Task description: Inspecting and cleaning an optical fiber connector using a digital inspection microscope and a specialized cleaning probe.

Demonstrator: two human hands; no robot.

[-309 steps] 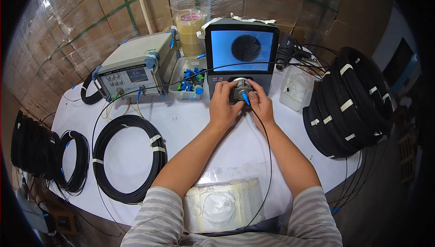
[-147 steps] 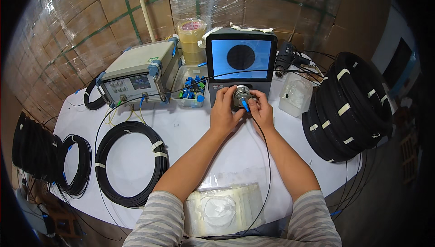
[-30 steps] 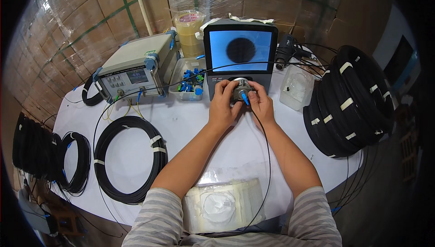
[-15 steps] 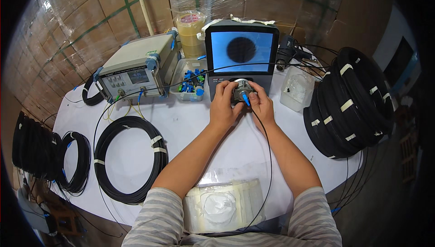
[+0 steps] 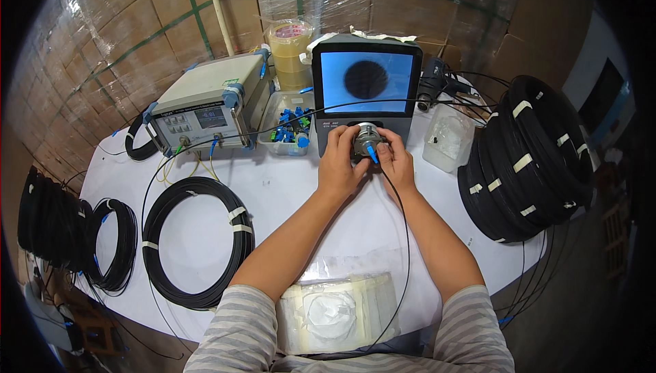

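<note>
change: nothing has shifted since half a second ago; both hands stay at the base of the screen.
head view, left hand (image 5: 339,161): fingers curled around the left side of the round metal fitting (image 5: 365,142) under the screen.
head view, right hand (image 5: 394,161): fingertips pinched on the blue plug (image 5: 372,153) set in that fitting.
thin black cable: runs from the plug down between the forearms.
screen (image 5: 367,81): blue with a dark round blot, upright at the back of the white table (image 5: 287,195).
left side: grey test box (image 5: 205,110), tray of blue plugs (image 5: 290,127), black cable coil (image 5: 198,240).
right side: stacked black coils (image 5: 529,157), well apart from the hands.
</note>
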